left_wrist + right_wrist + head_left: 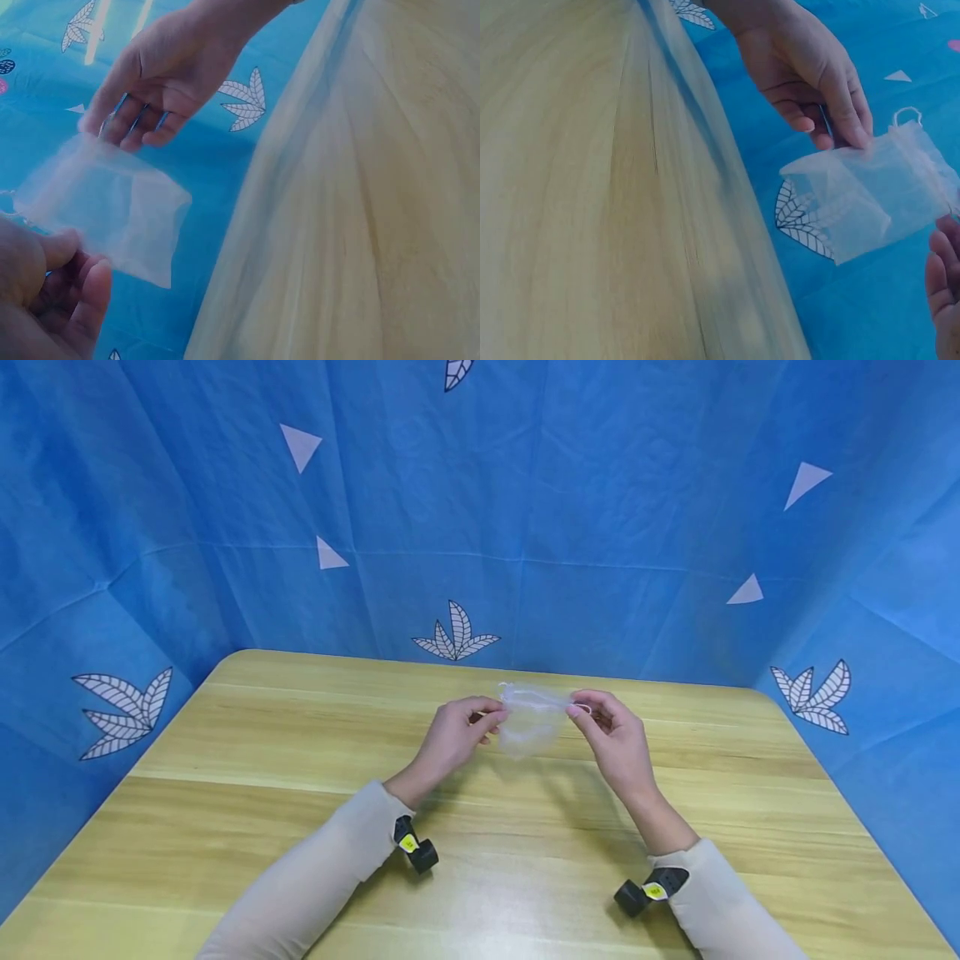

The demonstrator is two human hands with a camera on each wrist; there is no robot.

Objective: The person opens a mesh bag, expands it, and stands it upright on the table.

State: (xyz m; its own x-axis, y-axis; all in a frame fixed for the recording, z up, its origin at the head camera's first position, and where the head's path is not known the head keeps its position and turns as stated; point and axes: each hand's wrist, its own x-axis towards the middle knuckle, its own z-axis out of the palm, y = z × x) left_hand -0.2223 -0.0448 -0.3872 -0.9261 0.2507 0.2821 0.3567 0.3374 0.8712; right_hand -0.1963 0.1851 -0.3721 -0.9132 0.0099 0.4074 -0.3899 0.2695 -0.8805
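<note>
A small sheer white drawstring pouch (531, 727) hangs between the two hands above the table. My left hand (467, 727) pinches its left edge between thumb and fingers. At the top right corner, by a loop of the white cord, my right hand (617, 735) pinches the pouch. In the right wrist view the gathered top of the pouch (877, 191) shows, with a cord loop (909, 115) standing out at one side. The left wrist view shows the flat, see-through body of the pouch (127, 214), with nothing visible inside.
A wooden table (495, 877) with rounded far corners lies under both arms. Blue cloth (525, 510) printed with white leaves and triangles hangs behind it and at both sides. Each wrist wears a small black camera, one on the left wrist (422, 855), one on the right (633, 897).
</note>
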